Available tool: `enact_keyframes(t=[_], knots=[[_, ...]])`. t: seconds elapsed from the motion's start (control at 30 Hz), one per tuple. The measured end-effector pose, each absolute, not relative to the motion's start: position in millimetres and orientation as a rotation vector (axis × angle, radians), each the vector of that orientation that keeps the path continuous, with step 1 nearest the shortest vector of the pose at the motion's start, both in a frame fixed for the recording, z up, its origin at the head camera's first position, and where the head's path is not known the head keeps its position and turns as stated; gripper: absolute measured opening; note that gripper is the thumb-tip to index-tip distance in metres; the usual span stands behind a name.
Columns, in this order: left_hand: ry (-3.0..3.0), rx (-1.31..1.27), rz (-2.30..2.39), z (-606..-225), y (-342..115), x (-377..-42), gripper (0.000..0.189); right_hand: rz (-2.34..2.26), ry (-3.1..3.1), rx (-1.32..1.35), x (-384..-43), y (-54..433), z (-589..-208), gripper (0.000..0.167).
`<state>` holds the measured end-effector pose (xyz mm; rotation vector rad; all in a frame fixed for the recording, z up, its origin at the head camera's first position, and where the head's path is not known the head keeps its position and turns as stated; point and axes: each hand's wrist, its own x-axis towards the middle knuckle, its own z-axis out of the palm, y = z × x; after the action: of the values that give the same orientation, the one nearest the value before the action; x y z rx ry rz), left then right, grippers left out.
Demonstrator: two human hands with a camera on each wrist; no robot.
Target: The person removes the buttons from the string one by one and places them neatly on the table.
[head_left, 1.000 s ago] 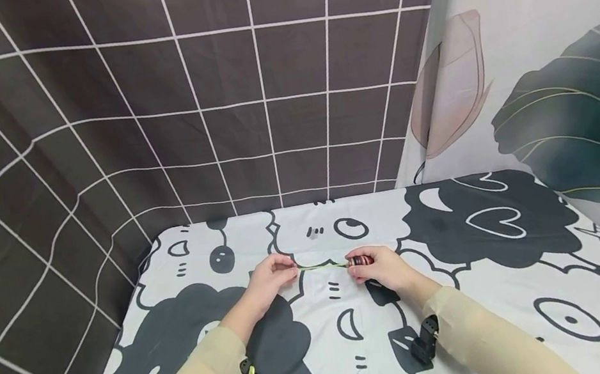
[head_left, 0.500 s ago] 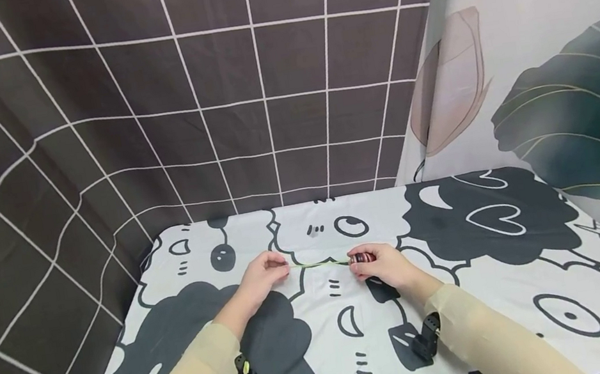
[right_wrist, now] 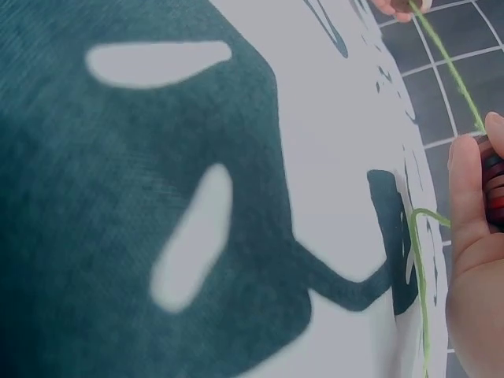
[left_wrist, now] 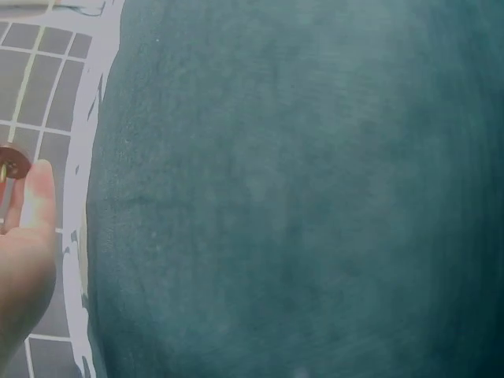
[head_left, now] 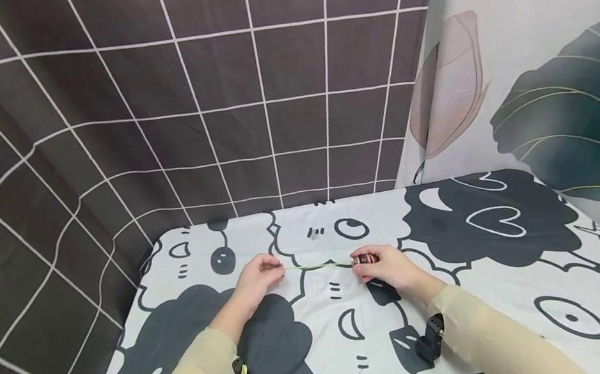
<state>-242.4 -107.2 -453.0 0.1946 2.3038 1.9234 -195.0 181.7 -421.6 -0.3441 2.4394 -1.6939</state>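
In the head view my left hand pinches the left end of a thin green string. By its fingertips in the left wrist view is a small reddish-brown disc with a yellowish strand at its middle. My right hand grips a small round piece with red and dark stripes, partly hidden by the fingers. In the right wrist view the string runs from this striped piece to the left hand. Another green length loops out below the right hand and hangs down.
A white and dark-grey cartoon-print cloth covers the surface under both hands. A dark grid-patterned curtain stands behind and to the left, with a leaf-print curtain at right. Black wrist devices sit at the sleeves.
My left hand has moved left and the right hand slightly right, so the gap is wider. The string between them shows longer; it sagged half a second ago and is straighter now.
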Motion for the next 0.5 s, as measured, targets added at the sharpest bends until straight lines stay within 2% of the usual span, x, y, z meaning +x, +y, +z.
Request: enact_keyframes(t=[0.23, 0.5], knots=[[2.293, 0.17, 1.951, -454.0, -109.4, -244.2, 0.018, -1.726, 2.425, -0.301, -209.8, 192.1, -448.3, 0.042], [2.315, 0.128, 1.972, -453.6, -113.7, -243.7, 0.021, -1.733, 2.439, -0.28, -208.6, 191.0, -451.4, 0.042]])
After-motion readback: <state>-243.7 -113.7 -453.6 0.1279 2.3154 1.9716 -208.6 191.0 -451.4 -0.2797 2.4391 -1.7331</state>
